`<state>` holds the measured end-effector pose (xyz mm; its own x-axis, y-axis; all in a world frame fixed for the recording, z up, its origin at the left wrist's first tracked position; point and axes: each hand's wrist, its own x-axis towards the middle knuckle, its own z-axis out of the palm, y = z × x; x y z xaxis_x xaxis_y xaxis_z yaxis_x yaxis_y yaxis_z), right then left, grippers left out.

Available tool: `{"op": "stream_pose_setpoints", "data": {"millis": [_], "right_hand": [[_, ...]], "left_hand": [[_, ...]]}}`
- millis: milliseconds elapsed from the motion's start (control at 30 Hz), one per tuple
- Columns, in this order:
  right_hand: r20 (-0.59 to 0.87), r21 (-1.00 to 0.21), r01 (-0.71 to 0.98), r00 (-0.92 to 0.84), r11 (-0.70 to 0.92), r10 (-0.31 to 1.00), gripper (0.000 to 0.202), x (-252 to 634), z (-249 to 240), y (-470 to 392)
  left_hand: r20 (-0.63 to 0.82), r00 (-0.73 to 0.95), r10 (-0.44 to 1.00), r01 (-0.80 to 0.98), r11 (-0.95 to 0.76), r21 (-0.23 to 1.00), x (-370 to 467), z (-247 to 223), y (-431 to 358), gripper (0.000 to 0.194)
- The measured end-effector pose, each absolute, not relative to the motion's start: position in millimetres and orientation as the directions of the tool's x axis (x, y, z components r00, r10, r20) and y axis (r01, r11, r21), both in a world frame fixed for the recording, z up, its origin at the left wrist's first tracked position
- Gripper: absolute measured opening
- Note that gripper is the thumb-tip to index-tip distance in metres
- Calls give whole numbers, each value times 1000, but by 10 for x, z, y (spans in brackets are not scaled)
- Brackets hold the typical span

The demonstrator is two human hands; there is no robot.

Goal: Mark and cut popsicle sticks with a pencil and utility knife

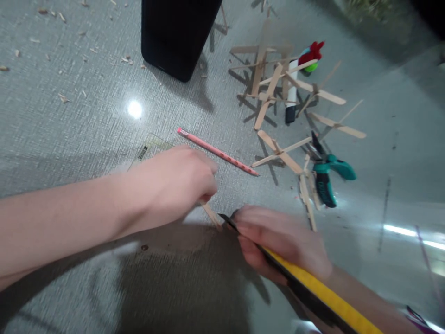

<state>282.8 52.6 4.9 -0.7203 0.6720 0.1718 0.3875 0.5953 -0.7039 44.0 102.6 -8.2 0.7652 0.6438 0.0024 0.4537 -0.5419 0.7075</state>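
Note:
My left hand [181,183] is closed on a thin wooden stick [211,216], whose free end points down and to the right. My right hand [278,239] grips a yellow and black utility knife [313,278]. The dark blade reaches toward the stick's end; whether it touches the wood I cannot tell. Partly under my left hand lies a clear ruler-like strip [153,144] with small print. A pink pencil [219,152] lies just beyond my left fingers.
A black phone-like slab [177,37] is at the top. Several crossed craft-stick pieces [267,97] stand at upper right, around a white marker [292,88] and a red fuzzy item [313,53]. Teal-handled pliers [325,174] lie to the right. Wood shavings [62,97] dot the grey table [86,153].

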Motion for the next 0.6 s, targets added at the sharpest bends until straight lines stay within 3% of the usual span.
{"op": "stream_pose_setpoints", "data": {"millis": [100,200,300,500,600], "right_hand": [[291,-706,333,-669,625,684,27,2804,14,533],[263,-734,358,-635,578,726,31,2755,-23,554],[247,-727,331,-691,602,679,35,2735,-27,579],[243,-716,318,-721,621,649,35,2744,-19,588],[213,-737,330,-715,590,666,37,2747,-30,573]], "left_hand": [[17,751,660,446,-526,724,436,-77,1022,25],[-21,748,663,476,-514,714,430,-58,1021,26],[-33,753,657,483,-518,705,426,-54,1018,26],[78,754,652,425,-575,699,424,-143,1002,24],[61,755,653,424,-556,714,426,-151,1004,23]]}}
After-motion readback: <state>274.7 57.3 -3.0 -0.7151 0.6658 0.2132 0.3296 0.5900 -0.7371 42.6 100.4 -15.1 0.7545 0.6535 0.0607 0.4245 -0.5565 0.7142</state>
